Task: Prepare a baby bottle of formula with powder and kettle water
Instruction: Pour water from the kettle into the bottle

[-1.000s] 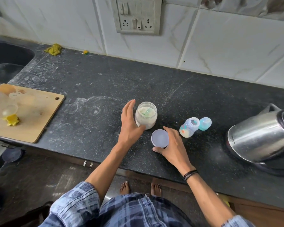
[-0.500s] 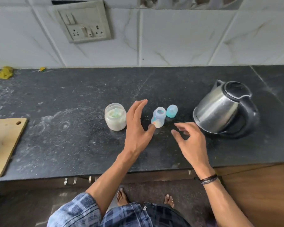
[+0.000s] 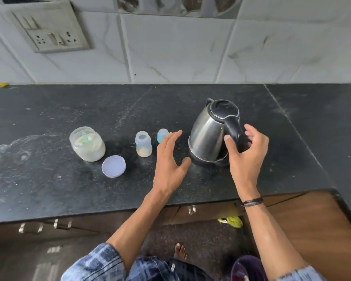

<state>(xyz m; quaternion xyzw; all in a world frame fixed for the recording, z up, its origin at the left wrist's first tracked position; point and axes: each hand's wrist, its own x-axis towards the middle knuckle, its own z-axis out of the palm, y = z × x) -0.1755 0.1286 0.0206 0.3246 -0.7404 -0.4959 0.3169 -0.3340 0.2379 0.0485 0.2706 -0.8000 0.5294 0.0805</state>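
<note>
On a dark stone counter (image 3: 49, 189), laid out left to right for mixing: open powder jar (image 3: 87, 147) with a green scoop (image 3: 85, 138) inside, lid (image 3: 113, 166) set flat just in front. Next, small baby bottle (image 3: 143, 146), upright and uncapped, with something pale at the bottom, probably left open to take water. Just beside it, blue bottle cap (image 3: 162, 133). Further right, steel kettle (image 3: 208, 136), black handle (image 3: 233, 128) turned toward the person, easy to grasp. Left hand (image 3: 169, 163) flat and spread, fingers straight, holding nothing, hovering between cap and kettle. Right hand (image 3: 246, 153) half open, thumb and fingers cupped either side of the handle, not yet closed on it; contact hard to tell. Likely about to lift the kettle and pour.
</note>
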